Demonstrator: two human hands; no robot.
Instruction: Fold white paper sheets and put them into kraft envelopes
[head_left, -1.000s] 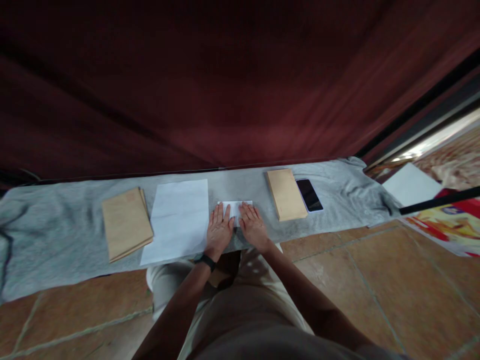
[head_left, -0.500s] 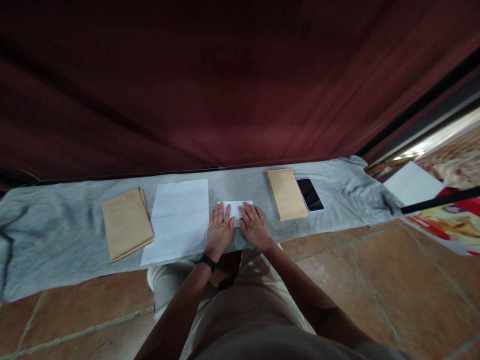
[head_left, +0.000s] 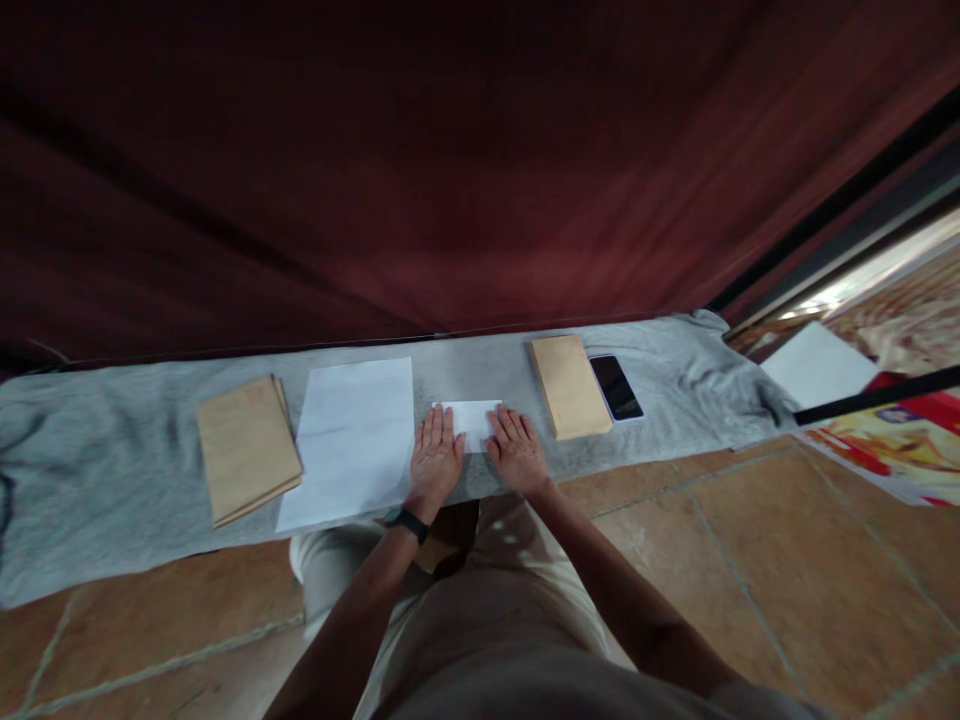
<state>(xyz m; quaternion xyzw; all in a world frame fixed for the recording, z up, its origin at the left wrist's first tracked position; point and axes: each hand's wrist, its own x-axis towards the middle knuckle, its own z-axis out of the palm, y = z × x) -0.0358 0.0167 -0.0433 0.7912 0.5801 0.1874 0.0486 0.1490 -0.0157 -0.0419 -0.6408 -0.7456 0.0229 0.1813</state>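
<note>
Left hand (head_left: pixel 435 462) and right hand (head_left: pixel 516 455), both flat and open, press the folded white paper (head_left: pixel 471 419) on the grey cloth (head_left: pixel 112 480), apparently mid-crease; the next fold likely needs aligned edges.

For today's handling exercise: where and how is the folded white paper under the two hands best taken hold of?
Likely by the far edge of the folded white paper, pinched from the curtain side. It lies flat on the grey cloth, and the left hand and right hand cover its near part, leaving only that far strip exposed.
</note>
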